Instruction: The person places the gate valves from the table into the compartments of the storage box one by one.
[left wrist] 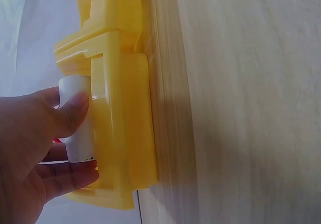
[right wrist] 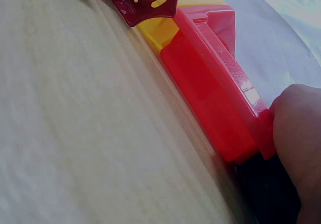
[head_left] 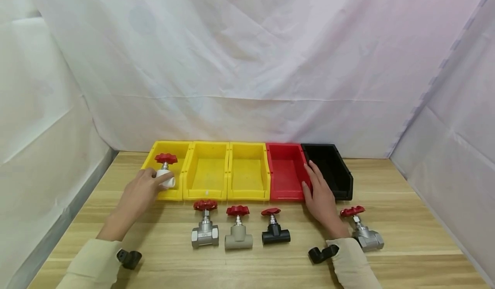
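Note:
My left hand (head_left: 140, 191) grips a white valve (head_left: 166, 179) by its pipe body, thumb on one side and fingers on the other. The valve's red handwheel (head_left: 166, 158) points up, over the leftmost yellow bin (head_left: 148, 163). In the left wrist view the white pipe (left wrist: 80, 121) is close to the bin's front wall (left wrist: 113, 128); whether they touch I cannot tell. My right hand (head_left: 322, 199) lies over the shared edge of the red bin (head_left: 287, 193) and the black bin (head_left: 345, 181), holding nothing, its fingers fairly straight.
In front of the bins stand a silver valve (head_left: 205, 234), a beige valve (head_left: 238, 238) and a black valve (head_left: 276, 234). Another silver valve (head_left: 368, 237) lies tilted beside my right wrist. Two more yellow bins (head_left: 206, 193) fill the row's middle. A white sheet (head_left: 239, 65) hangs behind.

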Tool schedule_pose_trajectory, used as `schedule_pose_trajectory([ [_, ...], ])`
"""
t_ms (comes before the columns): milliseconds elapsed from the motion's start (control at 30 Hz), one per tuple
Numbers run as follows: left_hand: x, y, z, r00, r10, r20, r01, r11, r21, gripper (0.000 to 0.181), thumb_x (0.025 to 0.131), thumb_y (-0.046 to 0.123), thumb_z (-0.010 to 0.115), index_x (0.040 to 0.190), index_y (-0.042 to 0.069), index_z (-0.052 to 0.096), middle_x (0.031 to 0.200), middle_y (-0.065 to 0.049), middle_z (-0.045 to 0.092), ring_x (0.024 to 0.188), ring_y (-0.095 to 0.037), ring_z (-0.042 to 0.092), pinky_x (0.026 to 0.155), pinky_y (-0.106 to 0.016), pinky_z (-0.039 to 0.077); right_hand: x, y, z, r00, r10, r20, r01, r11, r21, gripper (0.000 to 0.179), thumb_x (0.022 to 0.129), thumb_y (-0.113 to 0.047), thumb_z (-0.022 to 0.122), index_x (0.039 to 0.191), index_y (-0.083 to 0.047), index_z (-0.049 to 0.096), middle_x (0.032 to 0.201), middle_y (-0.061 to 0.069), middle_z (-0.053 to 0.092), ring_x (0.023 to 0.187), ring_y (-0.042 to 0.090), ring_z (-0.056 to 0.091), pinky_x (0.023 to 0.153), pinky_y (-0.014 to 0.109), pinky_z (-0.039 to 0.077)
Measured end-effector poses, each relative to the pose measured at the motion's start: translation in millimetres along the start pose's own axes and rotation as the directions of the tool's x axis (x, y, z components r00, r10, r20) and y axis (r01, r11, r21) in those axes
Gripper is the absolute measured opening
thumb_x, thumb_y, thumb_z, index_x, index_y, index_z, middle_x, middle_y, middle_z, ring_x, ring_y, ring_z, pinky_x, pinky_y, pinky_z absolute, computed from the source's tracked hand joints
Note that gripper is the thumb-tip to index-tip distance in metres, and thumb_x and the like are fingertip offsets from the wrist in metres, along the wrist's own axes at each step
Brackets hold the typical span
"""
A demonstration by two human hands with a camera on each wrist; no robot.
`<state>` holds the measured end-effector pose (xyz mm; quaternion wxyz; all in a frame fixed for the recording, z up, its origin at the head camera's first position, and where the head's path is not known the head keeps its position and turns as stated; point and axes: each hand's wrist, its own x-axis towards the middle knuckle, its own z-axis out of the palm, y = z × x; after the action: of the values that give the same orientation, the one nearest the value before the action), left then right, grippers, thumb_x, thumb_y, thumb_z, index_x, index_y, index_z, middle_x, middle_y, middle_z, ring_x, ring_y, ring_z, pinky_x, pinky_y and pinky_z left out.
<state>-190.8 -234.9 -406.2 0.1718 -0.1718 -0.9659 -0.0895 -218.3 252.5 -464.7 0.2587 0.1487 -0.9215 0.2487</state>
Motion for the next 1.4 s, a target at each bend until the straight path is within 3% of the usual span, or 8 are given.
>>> schedule_pose_trajectory([
  [200,6.2,-0.4,6.9,0.999,-0.03,0.044,0.029,1.0,0.004,0.043,0.079,0.0,0.075,0.119,0.015,0.069,0.082,-0.014,0.049,0.071,-0.026,0.043,0.055,-0.033,0.044,-0.5,0,0,1.0,0.011,0.01,-0.011,1.0,0.002,0.059,0.093,-0.012,0.061,0.147,-0.012,0.037,0.154,0.006,0.027,0.128,0.033,0.043,0.089,0.054,0.046],
  [467,16.0,-5.5,15.9,0.996,-0.024,0.09,0.023,1.0,0.004,0.042,0.08,0.002,0.075,0.119,0.014,0.069,0.08,-0.012,0.05,0.071,-0.026,0.044,0.058,-0.036,0.047,0.1,-2,-1,1.0,0.019,0.013,-0.019,1.0,0.006,0.061,0.092,-0.01,0.062,0.147,-0.013,0.037,0.154,0.004,0.027,0.128,0.032,0.042,0.09,0.053,0.046],
  [667,23.0,-9.5,21.0,0.991,-0.02,0.129,0.02,1.0,-0.002,0.043,0.08,-0.007,0.07,0.119,0.012,0.069,0.079,-0.011,0.053,0.072,-0.026,0.045,0.064,-0.038,0.045,0.2,-2,0,1.0,0.025,0.016,-0.026,1.0,0.002,0.062,0.091,-0.009,0.063,0.147,-0.014,0.036,0.154,0.004,0.027,0.129,0.032,0.042,0.091,0.054,0.045],
  [1000,34.9,-16.0,27.3,0.972,-0.065,0.227,0.077,0.996,-0.041,0.041,0.082,-0.002,0.071,0.121,0.008,0.067,0.083,-0.011,0.054,0.075,-0.028,0.046,0.072,-0.041,0.043,0.1,-3,0,0.999,0.03,0.02,-0.03,1.0,-0.001,0.061,0.092,-0.009,0.062,0.148,-0.014,0.036,0.155,0.003,0.026,0.129,0.031,0.041,0.091,0.053,0.045],
  [1400,40.0,-19.6,31.3,0.961,-0.057,0.269,0.074,0.996,-0.053,0.034,0.084,0.012,0.073,0.118,0.01,0.069,0.085,-0.009,0.055,0.076,-0.026,0.046,0.071,-0.039,0.044,0.2,-2,0,0.999,0.03,0.019,-0.03,1.0,-0.003,0.061,0.092,-0.01,0.061,0.148,-0.014,0.036,0.155,0.004,0.027,0.129,0.032,0.042,0.09,0.054,0.045],
])
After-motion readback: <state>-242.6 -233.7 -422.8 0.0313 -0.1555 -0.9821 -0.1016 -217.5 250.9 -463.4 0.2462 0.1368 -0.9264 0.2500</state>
